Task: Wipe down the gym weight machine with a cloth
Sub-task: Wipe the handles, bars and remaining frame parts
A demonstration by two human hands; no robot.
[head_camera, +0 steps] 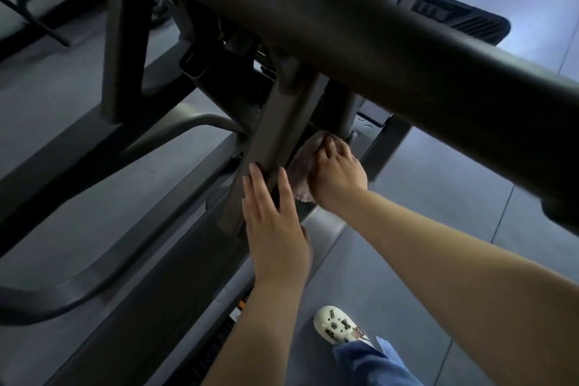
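A grey metal weight machine fills the view, with a slanted post (275, 135) at centre under a thick dark bar (360, 34). My left hand (275, 222) rests flat with straight fingers against the lower end of that post. Just to the right, my right hand (338, 175) grips a pale brownish cloth (302, 166) and presses it onto the frame behind the post. Most of the cloth is hidden under the hand.
Long grey frame rails (131, 141) run diagonally along the grey floor (423, 213). A curved tube (94, 266) loops at lower left. A black vented plate (463, 19) lies at upper right. My white clog (336, 324) and blue trouser leg stand at the bottom.
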